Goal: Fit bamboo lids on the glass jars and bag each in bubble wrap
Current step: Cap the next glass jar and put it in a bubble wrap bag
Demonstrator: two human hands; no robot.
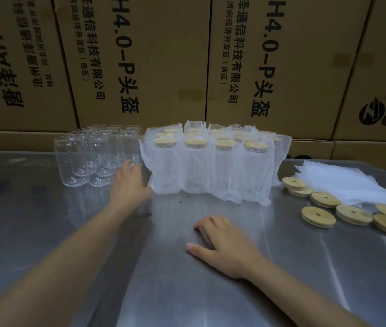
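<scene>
Cardboard cartons [140, 60] wall the back of a steel tabletop [69, 232] mid-way through jar packing.

Left hand [129, 182] reaches up-frame, fingers loose and holding nothing, its tips at the bare jars [88, 159] clustered left of centre; roughly a dozen, too overlapped to count surely. Right hand [222, 241] lies flat low in the frame; something thin seems to sit under its fingers, unclear. Bagged jars [210, 164] with lids stand at centre, four in front, more behind. Seven loose lids [318, 217] and a stack of bags [343, 185] lie at right. Glass is likely slick, heavy and breakable: best gripped round the body. Lids are light and stiff; bags soft.
</scene>
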